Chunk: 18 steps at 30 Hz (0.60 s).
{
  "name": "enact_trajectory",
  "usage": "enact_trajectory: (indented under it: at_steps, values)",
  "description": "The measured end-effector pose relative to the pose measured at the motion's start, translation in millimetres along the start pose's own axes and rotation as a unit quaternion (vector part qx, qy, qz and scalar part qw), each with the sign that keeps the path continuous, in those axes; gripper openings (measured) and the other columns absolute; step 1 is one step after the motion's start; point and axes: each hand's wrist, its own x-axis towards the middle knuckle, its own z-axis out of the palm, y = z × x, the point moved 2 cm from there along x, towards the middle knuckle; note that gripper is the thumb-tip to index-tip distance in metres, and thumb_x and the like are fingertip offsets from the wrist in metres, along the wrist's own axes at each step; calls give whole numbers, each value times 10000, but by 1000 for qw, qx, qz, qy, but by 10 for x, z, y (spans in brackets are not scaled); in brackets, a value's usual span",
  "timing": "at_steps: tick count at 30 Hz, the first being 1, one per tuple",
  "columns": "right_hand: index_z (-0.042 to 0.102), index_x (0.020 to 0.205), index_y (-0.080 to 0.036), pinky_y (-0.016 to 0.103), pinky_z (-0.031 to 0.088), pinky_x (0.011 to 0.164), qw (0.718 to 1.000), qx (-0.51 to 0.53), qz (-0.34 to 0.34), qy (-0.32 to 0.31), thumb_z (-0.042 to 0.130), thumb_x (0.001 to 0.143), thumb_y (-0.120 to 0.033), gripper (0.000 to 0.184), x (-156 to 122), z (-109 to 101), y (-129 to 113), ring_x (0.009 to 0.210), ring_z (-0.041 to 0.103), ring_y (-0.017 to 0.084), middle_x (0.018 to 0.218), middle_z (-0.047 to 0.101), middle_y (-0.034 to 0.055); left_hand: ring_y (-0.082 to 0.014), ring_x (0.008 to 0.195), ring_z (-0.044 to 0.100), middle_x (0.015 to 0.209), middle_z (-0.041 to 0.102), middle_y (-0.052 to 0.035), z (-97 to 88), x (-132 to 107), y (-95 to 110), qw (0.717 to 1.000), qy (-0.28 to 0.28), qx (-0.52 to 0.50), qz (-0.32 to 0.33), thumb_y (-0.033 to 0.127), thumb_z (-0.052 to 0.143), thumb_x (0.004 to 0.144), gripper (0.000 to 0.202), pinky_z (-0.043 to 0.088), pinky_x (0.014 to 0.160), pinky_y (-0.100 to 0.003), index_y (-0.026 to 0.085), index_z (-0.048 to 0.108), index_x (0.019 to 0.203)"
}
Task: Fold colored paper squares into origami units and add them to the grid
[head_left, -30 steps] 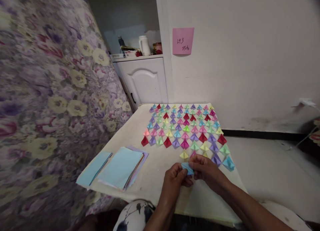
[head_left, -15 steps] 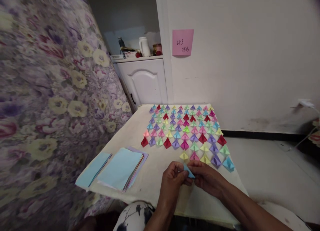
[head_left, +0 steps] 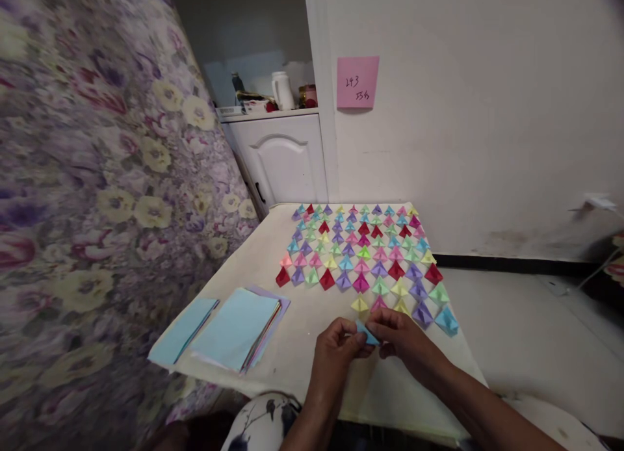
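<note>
A small folded piece of light blue paper (head_left: 368,335) is pinched between my two hands, just above the table's near part. My left hand (head_left: 340,344) grips its left side, with the thumb lying on top. My right hand (head_left: 400,337) holds its right side between thumb and fingertips. The fingers cover much of the paper, so only a pointed blue section shows. Right beyond my hands lie folded paper pieces, among them a yellow one (head_left: 359,303), a pink one (head_left: 379,303) and a bright blue one (head_left: 447,320).
Rows of folded colored papers (head_left: 361,266) spread over the cloth-covered table (head_left: 273,353). A stack of colored paper (head_left: 236,331) and a narrower blue stack (head_left: 182,331) lie to the left. A floral curtain (head_left: 121,197) hangs at the left, a white wall (head_left: 487,126) stands behind.
My right hand's fingers have shifted slightly up and left on the blue paper, covering more of its right side. Both hands stay in nearly the same place.
</note>
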Motion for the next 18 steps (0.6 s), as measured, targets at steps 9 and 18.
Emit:
enact_trajectory:
  at_steps: [9,18]
  values:
    - [599,745,-158,255,465,601,999,8,45,-22,752,625,-377,293,-34,-21,-42,605,566,109,681,627,1,-135,584,577,569,604,14,-26,-4,80,996,42,54,59,250,701,664,144,442,587,-229,147,602,653]
    - [623,698,-160,225,434,657,986,148,53,-46,791,579,-229,216,-15,-33,-35,614,526,76,684,575,-29,-194,847,580,876,647,-44,66,-145,238,971,46,151,177,230,626,750,52,437,759,-251,181,640,763]
